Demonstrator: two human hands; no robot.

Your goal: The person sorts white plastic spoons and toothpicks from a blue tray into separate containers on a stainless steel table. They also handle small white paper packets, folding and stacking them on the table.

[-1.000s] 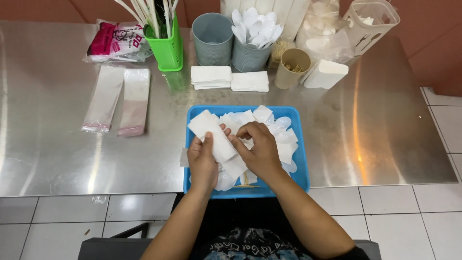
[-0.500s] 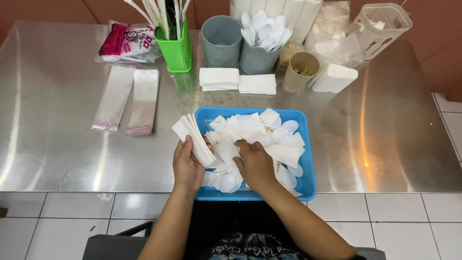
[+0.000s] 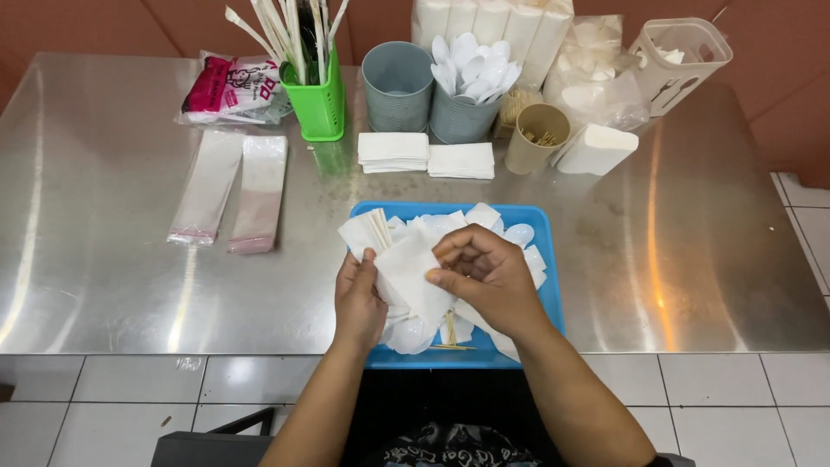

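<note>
Napkin (image 3: 413, 275) pinched by both hands' grips above blue tray (image 3: 550, 285), steel table (image 3: 104, 259)

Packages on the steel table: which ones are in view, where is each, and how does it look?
Printed plastic bag: back left, beside the green holder; crumpled, pink and white.
Two clear sleeves: left side, flat, long, side by side.
Clear plastic bag: back right, crumpled, holding white items.
No screens or signs.
</note>
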